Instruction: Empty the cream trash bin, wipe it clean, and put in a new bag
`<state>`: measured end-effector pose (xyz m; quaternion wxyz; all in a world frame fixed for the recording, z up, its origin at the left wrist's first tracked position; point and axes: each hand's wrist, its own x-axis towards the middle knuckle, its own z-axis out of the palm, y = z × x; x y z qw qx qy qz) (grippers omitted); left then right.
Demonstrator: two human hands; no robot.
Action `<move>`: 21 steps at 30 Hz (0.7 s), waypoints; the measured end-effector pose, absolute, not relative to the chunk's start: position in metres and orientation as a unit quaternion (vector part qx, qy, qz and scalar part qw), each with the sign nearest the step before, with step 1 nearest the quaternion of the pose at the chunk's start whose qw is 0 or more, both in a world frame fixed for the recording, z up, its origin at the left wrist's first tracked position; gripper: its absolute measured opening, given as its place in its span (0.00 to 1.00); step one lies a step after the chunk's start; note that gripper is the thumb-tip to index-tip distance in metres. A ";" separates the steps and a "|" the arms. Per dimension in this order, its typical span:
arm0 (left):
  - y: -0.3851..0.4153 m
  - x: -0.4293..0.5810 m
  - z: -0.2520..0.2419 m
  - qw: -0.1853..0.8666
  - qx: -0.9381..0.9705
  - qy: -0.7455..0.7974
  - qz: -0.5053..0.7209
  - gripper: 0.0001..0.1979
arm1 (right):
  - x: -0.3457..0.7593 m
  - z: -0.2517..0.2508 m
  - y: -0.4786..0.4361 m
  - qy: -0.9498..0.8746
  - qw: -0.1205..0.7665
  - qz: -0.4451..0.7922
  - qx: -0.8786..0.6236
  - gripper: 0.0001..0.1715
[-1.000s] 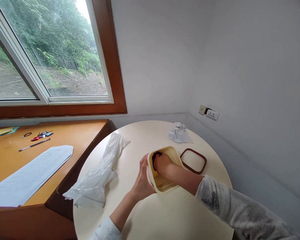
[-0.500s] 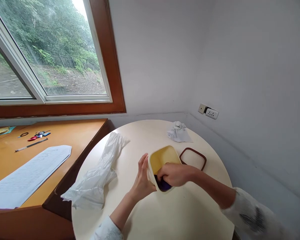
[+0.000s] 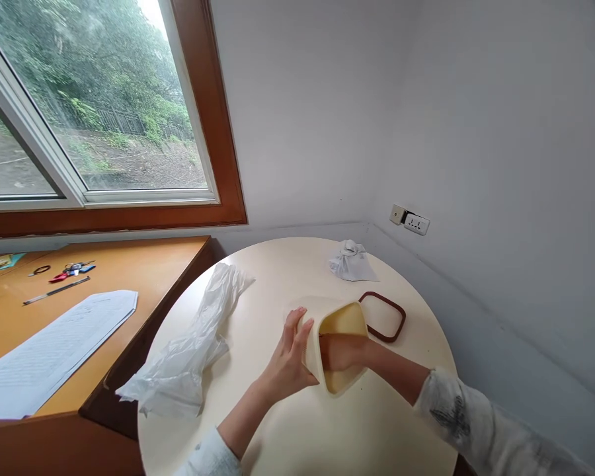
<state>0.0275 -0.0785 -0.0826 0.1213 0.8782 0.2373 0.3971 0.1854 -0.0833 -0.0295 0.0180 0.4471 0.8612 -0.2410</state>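
Note:
A cream-coloured square plastic container (image 3: 346, 320) is tipped on its side above the round table, its opening facing right. My left hand (image 3: 290, 357) grips it round the outside, thumb low and fingers on the upper side. Deep in the opening sits my right hand (image 3: 344, 350); its fingers are hidden, so what they hold does not show. To the right of the container, a square brown-rimmed lid (image 3: 389, 338) lies on the table.
The round cream table (image 3: 272, 264) bears a crumpled white plastic bag (image 3: 188, 350) on the left and a knotted white bag (image 3: 351, 263) at the back. A wooden desk (image 3: 153, 261) holds papers (image 3: 59, 354), a pen (image 3: 57, 291) and keys (image 3: 72, 270).
The container has tilted over and shifted slightly right. My right hand has gone deeper inside, and the dark purple thing seen in it earlier is now out of sight.

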 end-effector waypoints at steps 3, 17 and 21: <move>-0.074 0.025 -0.078 0.133 0.881 0.242 0.384 0.58 | 0.183 -0.028 -0.076 0.863 0.093 -0.220 0.445 0.08; -0.032 0.008 -0.036 0.279 0.875 0.246 0.309 0.54 | 0.224 -0.018 -0.138 0.881 -0.111 -0.098 0.449 0.26; -0.045 0.019 -0.067 0.192 0.844 0.324 0.381 0.53 | 0.209 -0.046 -0.127 0.863 -0.165 -0.095 0.468 0.28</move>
